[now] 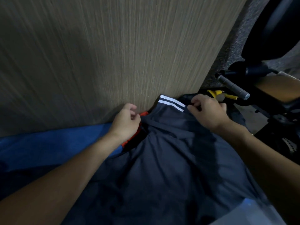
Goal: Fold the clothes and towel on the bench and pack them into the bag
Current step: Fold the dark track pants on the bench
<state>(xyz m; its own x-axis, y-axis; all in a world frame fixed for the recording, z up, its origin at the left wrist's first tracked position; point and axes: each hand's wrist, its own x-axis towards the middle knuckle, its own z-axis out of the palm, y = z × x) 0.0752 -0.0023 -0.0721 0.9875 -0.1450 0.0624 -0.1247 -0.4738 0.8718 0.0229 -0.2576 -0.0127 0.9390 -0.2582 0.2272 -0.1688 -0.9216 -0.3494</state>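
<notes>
The left hand (125, 121) and the right hand (207, 112) each pinch the top edge of a navy garment (164, 159) with curled fingers, the right one just beside its white stripes (172, 103). An orange cloth (144, 113) peeks out under the left hand. A blue towel (48, 148) lies to the left, against a wood-grain surface (97, 54). Black gym equipment (267, 38) stands at right.

Dim, bluish indoor scene, softened throughout by motion blur. The wood panel (129, 46) at upper centre was lit brightest; the lower corners fell dark, and the edges bowed with wide-angle distortion.
</notes>
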